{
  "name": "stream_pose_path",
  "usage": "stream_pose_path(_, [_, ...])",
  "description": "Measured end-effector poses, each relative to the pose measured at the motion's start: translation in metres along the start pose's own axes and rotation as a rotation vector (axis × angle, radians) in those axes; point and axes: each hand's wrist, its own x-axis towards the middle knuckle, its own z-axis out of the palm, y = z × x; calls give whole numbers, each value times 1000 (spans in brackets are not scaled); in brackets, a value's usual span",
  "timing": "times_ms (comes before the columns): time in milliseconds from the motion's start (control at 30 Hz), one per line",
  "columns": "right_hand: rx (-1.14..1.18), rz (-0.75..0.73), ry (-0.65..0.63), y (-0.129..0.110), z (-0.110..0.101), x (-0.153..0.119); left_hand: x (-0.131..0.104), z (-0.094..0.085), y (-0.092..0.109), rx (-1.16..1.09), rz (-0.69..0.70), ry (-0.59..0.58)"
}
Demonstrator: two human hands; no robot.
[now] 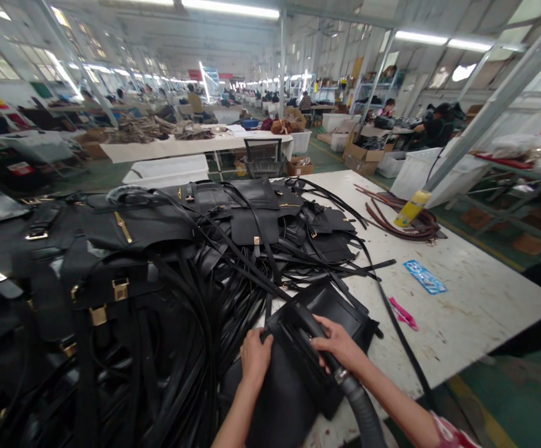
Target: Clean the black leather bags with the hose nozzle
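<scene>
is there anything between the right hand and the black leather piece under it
Yes, the black hose handle: the right hand grips the handle, which lies over the black leather piece. Nothing visible stands between the left hand and the piece; that hand appears to rest at its edge.

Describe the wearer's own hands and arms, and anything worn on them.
The left hand and right hand are both gloveless. Both forearms are uncovered where they show, with no watch or bracelet visible. A red sleeve with a whitish pattern shows on the right arm; its design is too blurred to read. No left sleeve is in view.
</scene>
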Motion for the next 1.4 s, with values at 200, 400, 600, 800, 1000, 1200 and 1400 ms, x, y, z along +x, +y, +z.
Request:
stream_pose_path(200, [62,49,-97,7,1,-18,21,16,4,-18,-123,-49])
stream_pose_path(400, [67,44,-69,2,22,1,21,13,5,7,-104,-86])
stream_pose_path(600, [20,-10,247,13,-14,-35,18,14,6,102,-86,-98])
stream_pose_path(800, [-84,182,465,41,-87,-92,16,19,3,190,-92,-119])
stream_pose_path(1000, [-14,186,426,36,-123,-77,16,27,-2,274,-74,-143])
stream_pose_path(1200, [-26,196,305,38,-132,-92,17,30,-9,300,-54,-134])
stream_pose_path(1400, [-26,109,365,37,-128,-65,16,25,-7,298,-48,-170])
